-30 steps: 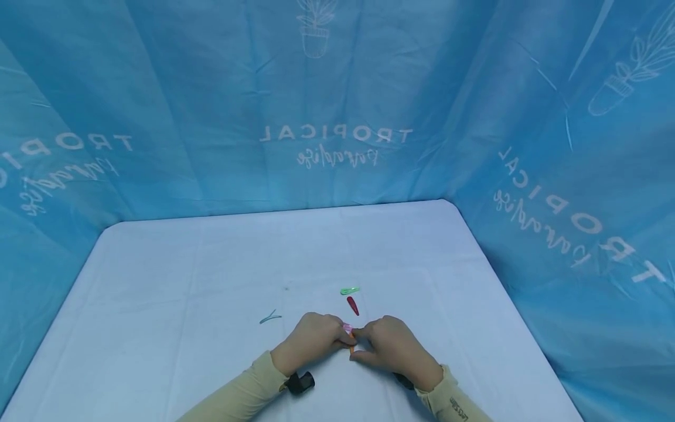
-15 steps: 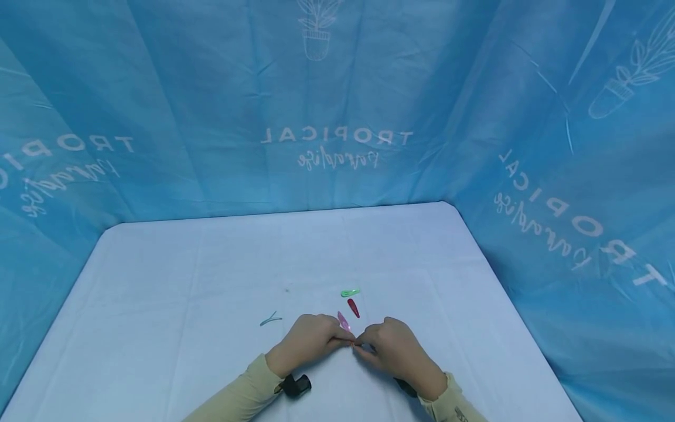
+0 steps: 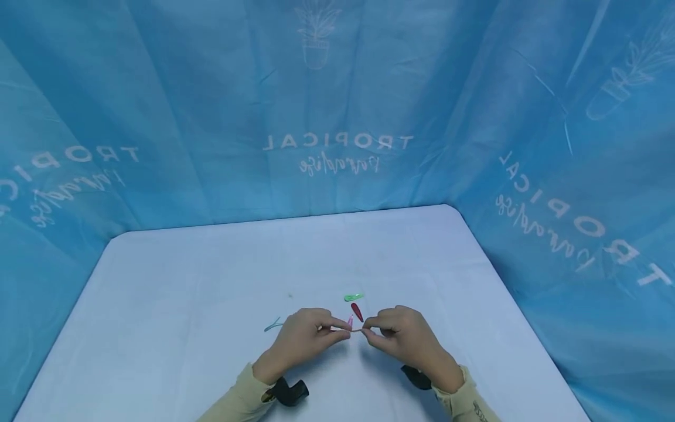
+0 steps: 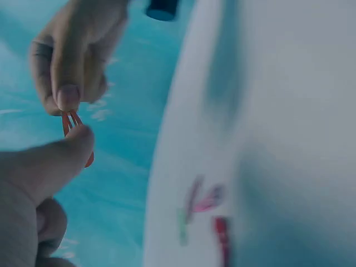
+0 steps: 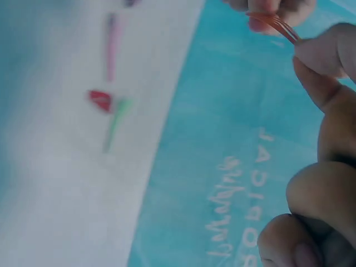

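Both hands grip an orange snap hair clip [image 5: 278, 25] above the table. My left hand [image 3: 306, 337] pinches one end between thumb and forefinger, while my right hand [image 3: 408, 334] pinches the opposite end the same way. In the left wrist view the clip [image 4: 71, 119] shows parted prongs, and the left thumb covers part of it. Just behind the fingertips lies a pink hair clip [image 3: 350, 320], with a red one [image 3: 357, 312] and a green one [image 3: 353, 297] farther back. A teal V-shaped clip [image 3: 272, 324] rests left of the left hand.
A white cloth covers the table [image 3: 211, 281]. Blue printed curtains [image 3: 337, 99] rise behind it and along both sides. A black camera [image 3: 289, 391] is strapped under the left wrist, and another [image 3: 416, 377] under the right.
Both hands have lifted the orange clip up from the table, and it now lies crosswise between the fingertips. The hands have spread slightly apart. The head view has shifted a little.
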Demonstrator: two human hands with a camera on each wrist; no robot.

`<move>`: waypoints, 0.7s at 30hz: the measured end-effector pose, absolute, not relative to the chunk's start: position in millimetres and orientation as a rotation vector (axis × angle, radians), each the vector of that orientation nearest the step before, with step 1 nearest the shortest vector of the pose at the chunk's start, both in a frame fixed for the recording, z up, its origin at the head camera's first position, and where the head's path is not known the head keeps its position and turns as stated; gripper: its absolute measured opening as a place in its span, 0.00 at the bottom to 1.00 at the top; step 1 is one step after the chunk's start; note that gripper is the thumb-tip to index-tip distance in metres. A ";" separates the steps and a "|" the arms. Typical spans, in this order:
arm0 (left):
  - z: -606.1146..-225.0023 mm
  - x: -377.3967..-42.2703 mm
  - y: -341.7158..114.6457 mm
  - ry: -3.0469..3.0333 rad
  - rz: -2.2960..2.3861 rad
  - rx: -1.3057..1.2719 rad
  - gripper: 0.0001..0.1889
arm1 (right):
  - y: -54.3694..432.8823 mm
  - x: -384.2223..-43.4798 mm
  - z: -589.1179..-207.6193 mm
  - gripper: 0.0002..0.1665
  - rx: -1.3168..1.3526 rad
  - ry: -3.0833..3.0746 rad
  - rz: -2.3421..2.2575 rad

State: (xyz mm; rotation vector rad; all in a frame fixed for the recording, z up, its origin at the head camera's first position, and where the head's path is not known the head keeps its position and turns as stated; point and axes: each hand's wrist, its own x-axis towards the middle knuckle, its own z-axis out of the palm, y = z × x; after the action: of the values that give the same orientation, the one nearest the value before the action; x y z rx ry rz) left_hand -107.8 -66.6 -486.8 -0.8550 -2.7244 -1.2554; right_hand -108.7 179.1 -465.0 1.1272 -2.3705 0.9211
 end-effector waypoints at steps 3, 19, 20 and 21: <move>-472.4 -106.5 -70.6 -2.661 -1.261 -0.706 0.07 | 175.7 -113.1 -456.1 0.04 1.111 -2.325 0.984; -432.5 -104.0 -95.0 -2.139 -1.486 -0.533 0.07 | 131.0 -133.2 -405.8 0.05 1.211 -2.027 1.251; -430.8 -103.7 -96.2 -2.128 -1.488 -0.511 0.07 | 127.9 -133.4 -403.7 0.05 1.200 -2.014 1.260; -429.5 -103.5 -97.2 -2.121 -1.486 -0.494 0.08 | 125.1 -133.7 -402.2 0.06 1.189 -2.002 1.260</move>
State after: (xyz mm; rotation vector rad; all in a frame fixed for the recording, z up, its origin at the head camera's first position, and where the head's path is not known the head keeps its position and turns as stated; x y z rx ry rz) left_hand -103.5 -97.2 -429.5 -0.4940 -2.1205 -1.4855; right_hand -133.7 125.1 -402.2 1.1889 -2.0023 1.2601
